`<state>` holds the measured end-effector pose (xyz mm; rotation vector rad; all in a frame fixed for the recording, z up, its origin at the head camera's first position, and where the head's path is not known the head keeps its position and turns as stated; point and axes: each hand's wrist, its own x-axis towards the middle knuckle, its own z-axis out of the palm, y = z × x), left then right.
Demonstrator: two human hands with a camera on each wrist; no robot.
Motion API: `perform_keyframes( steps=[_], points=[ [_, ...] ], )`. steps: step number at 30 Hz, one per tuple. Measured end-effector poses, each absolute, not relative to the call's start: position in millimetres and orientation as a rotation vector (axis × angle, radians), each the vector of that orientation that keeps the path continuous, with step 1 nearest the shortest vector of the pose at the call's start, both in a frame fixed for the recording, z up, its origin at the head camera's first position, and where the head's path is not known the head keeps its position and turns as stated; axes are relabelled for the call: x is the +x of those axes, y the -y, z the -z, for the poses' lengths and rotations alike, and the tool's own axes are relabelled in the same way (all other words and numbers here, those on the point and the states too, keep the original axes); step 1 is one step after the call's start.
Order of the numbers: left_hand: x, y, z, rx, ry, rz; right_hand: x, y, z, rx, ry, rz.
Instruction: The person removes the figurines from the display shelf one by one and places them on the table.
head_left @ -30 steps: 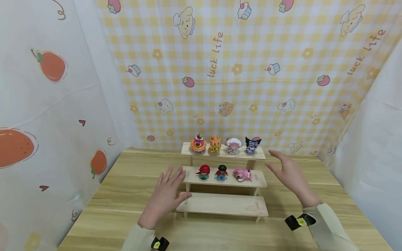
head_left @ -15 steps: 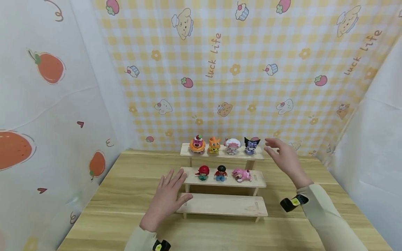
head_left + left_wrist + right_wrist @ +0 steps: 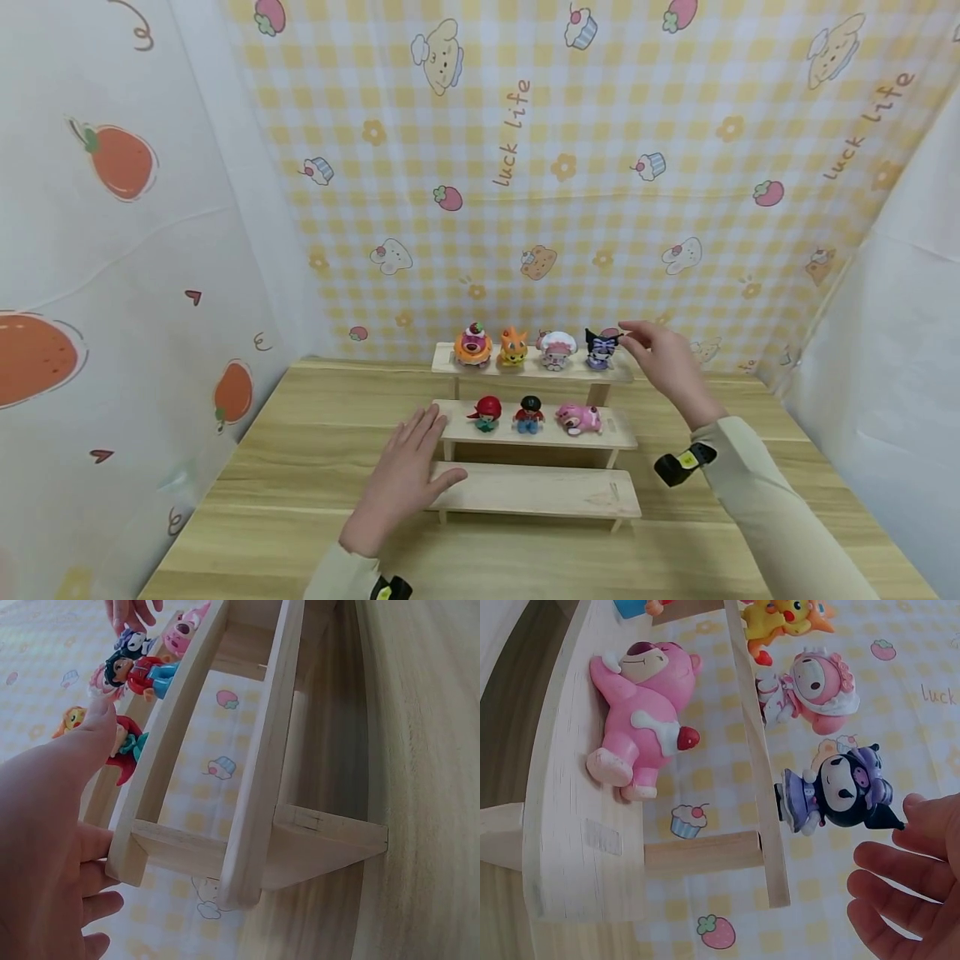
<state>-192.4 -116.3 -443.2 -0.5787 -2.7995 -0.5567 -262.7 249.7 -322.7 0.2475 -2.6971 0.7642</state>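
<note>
On the top tier of a three-tier wooden shelf stands a figurine in black and purple with pointed ears (image 3: 601,350). My right hand (image 3: 667,367) is beside it, thumb and forefinger at the tip of its right-hand ear; in the right wrist view a digit appears to touch that ear. A pink bear figurine (image 3: 651,712) lies on its side on the middle tier (image 3: 622,429). My left hand (image 3: 401,475) has its fingers straight, fingertips at the left end of the middle tier; whether they press on it I cannot tell. The thumb extends over the bottom tier (image 3: 536,487).
Along the top tier also stand a bear in an orange ring (image 3: 473,348), an orange-and-yellow figurine (image 3: 513,348) and a white-capped figurine (image 3: 556,352). The middle tier also holds a red-haired figurine (image 3: 487,414) and a black-capped figurine (image 3: 529,415). A checked cloth (image 3: 570,217) hangs behind.
My right hand has moved left and slightly up to the black-and-purple figurine, its thumb and forefinger drawing closer together. My left hand has shifted slightly right. The figurines keep their places.
</note>
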Motion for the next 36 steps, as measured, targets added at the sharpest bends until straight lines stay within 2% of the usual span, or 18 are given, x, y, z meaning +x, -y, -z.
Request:
perform_keyframes(
  steps=[19,36],
  points=[
    [-191,110,447,-0.616,2.783,0.519,-262,-255,328,0.177,2.642,-0.890],
    [-193,117,446,-0.607,2.795,0.532,-209,-289,331,0.120,2.624,-0.834]
  ],
)
